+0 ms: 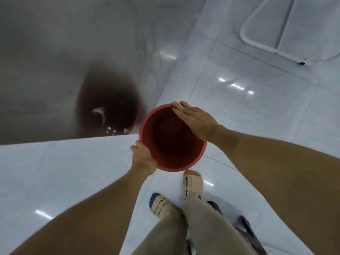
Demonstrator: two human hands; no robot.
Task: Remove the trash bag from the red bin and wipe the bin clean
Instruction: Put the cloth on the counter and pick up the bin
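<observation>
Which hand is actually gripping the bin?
The left hand, curled round the near rim of the red bin; the right hand lies flat, fingers straight, on the far rim.

floor (257,111): glossy pale tiles | near edge: blue-toed sock (159,205), red-toed sock (193,183), dark unclear object (246,229) | far right corner: white tube frame (257,43)

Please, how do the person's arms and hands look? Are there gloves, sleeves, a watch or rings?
The left arm and the right arm are bare as far as the picture shows; no sleeve comes into view. The left hand and the right hand wear no gloves. No watch, bracelet or ring shows on the wrists or the visible fingers.
</observation>
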